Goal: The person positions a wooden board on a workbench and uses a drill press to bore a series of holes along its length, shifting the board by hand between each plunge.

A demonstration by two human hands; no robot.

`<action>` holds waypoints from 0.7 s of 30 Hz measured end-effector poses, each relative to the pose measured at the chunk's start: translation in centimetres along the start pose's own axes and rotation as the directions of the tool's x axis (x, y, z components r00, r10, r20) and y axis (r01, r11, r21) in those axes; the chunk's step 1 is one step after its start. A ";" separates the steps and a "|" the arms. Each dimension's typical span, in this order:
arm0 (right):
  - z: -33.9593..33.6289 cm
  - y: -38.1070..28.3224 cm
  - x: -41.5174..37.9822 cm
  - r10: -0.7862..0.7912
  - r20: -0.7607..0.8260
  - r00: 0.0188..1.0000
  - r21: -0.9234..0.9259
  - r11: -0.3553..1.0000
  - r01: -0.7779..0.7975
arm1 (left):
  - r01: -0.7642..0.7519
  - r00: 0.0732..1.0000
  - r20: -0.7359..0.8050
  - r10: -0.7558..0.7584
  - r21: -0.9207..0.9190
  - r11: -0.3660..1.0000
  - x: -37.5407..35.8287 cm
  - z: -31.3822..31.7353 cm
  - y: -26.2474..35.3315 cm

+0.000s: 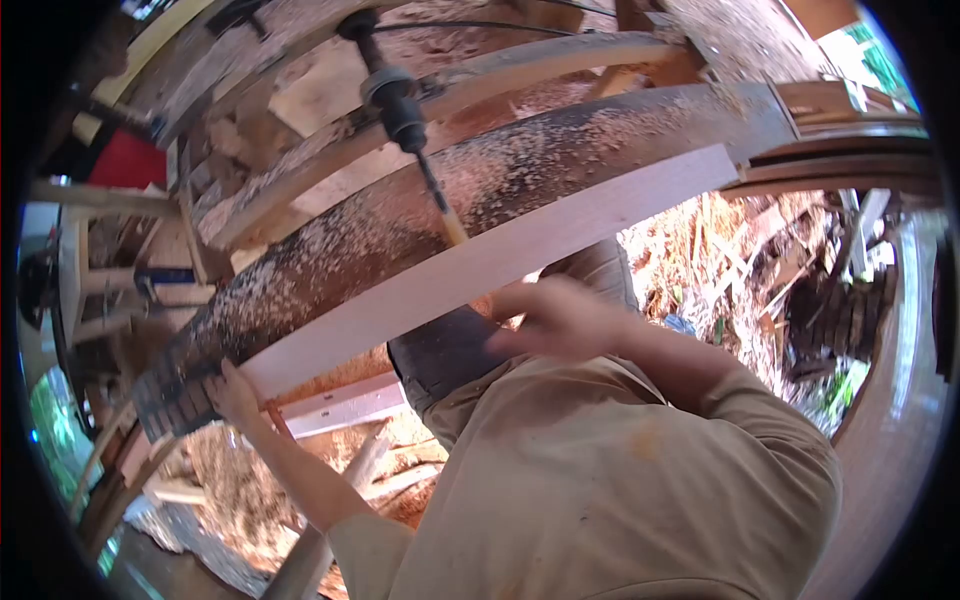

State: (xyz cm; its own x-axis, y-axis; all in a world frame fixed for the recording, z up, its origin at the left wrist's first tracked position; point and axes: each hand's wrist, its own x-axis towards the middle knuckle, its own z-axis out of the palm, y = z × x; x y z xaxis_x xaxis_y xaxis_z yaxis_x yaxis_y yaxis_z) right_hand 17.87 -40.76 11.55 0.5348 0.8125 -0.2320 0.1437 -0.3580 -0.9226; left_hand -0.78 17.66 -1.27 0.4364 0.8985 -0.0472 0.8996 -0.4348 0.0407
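A long pale wooden plank (480, 265) lies slantwise along the near side of a dark, shavings-covered beam (350, 230). At its left end is my left hand (236, 396), the fingers closed round the plank's end and close against the beam. My right hand (565, 318) is smeared by motion in front of the plank's near edge, roughly mid-length, above my lap; its fingers do not show clearly. A dark tool resembling a drill (400, 115) rests across the beam, its thin shaft with a yellowish tip reaching the plank's far edge.
Behind the beam runs another curved timber (550, 65), with offcuts and shavings around it. A short pale board (345, 405) sits below the plank at the left. Stacked dark boards (850, 165) stand at the right, and wood scraps (720, 260) cover the ground.
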 end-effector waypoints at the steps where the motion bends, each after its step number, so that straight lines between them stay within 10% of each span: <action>1: 3.8 0.8 2.4 -0.264 -0.008 0.965 -0.049 0.964 0.263 | 0.016 1.000 -0.005 -0.016 0.012 1.000 0.4 0.2 -0.2; 4: 9.9 0.1 7.5 -0.512 0.275 0.814 -0.254 0.778 0.575 | -0.008 1.000 -0.010 0.008 -0.009 1.000 0.3 0.1 1.0; 8: 13.3 4.1 9.4 -0.446 0.253 0.859 -0.476 0.715 0.512 | 0.087 0.993 -0.063 -0.102 -0.210 0.974 0.8 0.5 -0.4; 11: 9.2 4.2 7.5 -0.331 0.270 0.904 -0.634 0.645 0.426 | -0.081 0.987 -0.143 0.078 -0.016 0.997 1.5 1.0 -4.3; 13: 5.7 5.1 5.1 -0.297 -0.007 0.955 -0.696 0.687 0.209 | 0.139 0.989 -0.013 -0.145 -0.211 0.968 -0.3 -1.1 1.0; 15: 2.9 7.2 2.4 -0.214 -0.138 0.967 -0.722 0.690 0.050 | -0.020 0.986 -0.168 0.011 -0.056 0.998 4.5 4.2 -4.1; 17: -0.1 8.4 0.3 -0.120 -0.295 0.948 -0.737 0.660 -0.146 | 0.123 0.992 0.018 -0.122 -0.203 0.971 1.4 0.6 -1.1; 21: -12.0 17.7 -7.4 -0.177 -0.632 0.755 -0.663 0.628 -0.407 | 0.117 0.993 0.027 -0.114 -0.211 0.971 3.0 1.7 -2.6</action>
State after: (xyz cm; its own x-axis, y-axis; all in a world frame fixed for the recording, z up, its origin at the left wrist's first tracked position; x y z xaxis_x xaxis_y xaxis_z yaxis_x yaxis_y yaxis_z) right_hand 26.48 -58.68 0.62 0.9041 0.3859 0.1833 0.4244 -0.8607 -0.2811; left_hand -1.82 21.35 -3.22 0.3315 0.9402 -0.0784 0.9208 -0.3042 0.2443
